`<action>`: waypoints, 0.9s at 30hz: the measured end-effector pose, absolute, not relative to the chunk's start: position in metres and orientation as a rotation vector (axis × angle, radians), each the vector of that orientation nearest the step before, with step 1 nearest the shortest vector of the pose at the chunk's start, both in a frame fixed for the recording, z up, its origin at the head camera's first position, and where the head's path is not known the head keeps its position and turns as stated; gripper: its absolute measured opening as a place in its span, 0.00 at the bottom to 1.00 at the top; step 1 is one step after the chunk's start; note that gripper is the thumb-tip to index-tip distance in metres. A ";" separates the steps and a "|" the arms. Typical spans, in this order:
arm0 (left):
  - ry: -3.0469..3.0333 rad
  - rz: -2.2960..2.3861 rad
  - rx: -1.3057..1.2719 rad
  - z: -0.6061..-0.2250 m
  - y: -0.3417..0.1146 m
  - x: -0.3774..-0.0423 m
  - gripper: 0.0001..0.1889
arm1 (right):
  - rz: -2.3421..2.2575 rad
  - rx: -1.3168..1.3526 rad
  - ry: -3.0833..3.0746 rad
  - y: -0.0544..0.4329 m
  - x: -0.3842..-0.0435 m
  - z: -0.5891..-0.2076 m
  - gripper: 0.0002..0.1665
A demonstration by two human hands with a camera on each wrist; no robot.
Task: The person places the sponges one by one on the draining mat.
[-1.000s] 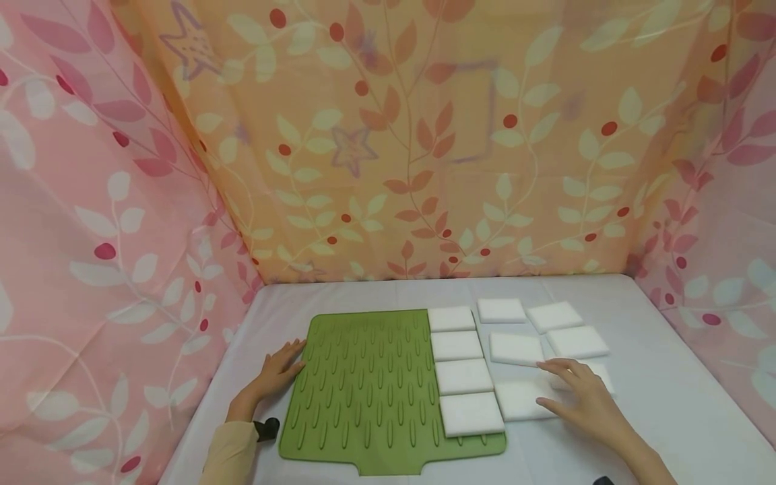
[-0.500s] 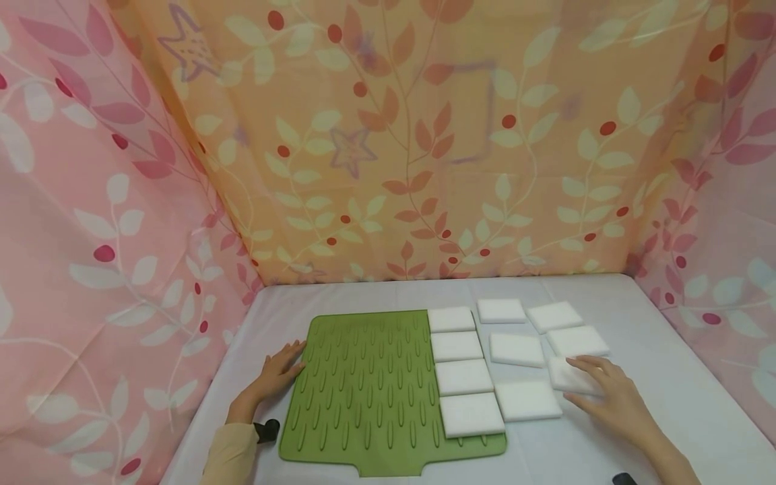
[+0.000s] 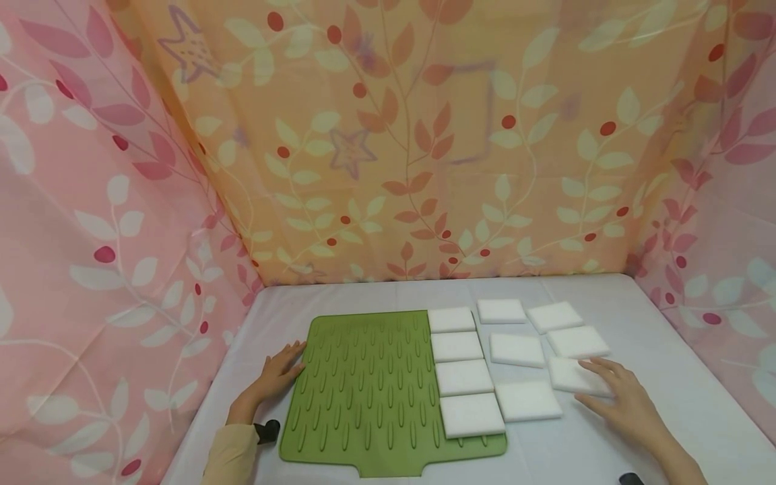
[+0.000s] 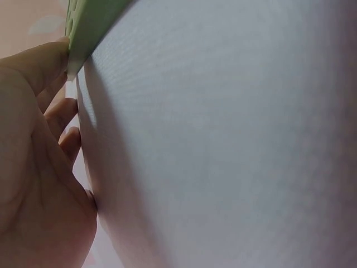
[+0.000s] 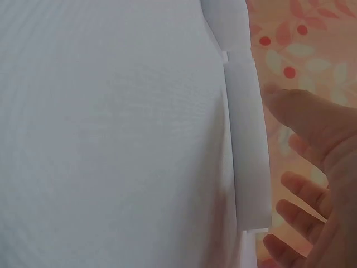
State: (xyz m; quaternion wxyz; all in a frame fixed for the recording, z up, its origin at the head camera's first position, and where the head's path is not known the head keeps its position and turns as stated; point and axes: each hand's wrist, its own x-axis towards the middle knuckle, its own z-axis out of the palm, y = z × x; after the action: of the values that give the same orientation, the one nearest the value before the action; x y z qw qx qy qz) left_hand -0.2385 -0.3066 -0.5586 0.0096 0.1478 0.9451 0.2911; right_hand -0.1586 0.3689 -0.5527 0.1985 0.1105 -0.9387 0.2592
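A green ridged mat lies flat with its tab toward me. My left hand rests at the mat's left edge, fingertips touching it; in the left wrist view the thumb side of that hand meets the mat's edge. Several white sponge blocks form a column along the mat's right side. My right hand hovers with spread, loosely bent fingers over a loose white sponge block. In the right wrist view a gap shows between the thumb and a sponge block; nothing is gripped.
More loose white sponge blocks lie right of the mat, one close beside its edge and others farther back. A white cloth covers the table. Patterned curtains enclose the back and both sides.
My right hand has shifted right, away from the nearest loose sponge block beside the mat, uncovering more of it and its neighbour. The left hand and the mat stay in place.
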 end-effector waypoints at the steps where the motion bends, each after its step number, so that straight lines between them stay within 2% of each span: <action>1: 2.951 0.910 0.462 -0.559 -0.306 -0.239 0.29 | 0.728 0.307 -2.626 0.370 -0.158 -0.553 0.39; 27: 2.947 0.937 0.480 -0.563 -0.309 -0.240 0.29 | 0.776 0.307 -2.704 0.389 -0.163 -0.556 0.39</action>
State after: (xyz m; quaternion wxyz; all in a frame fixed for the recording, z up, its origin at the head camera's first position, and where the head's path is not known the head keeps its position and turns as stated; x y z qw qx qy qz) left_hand -0.2398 -0.3090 -0.5626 0.0064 0.1533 0.9417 0.2994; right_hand -0.1629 0.3891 -0.5564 0.1551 0.1072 -0.9439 0.2710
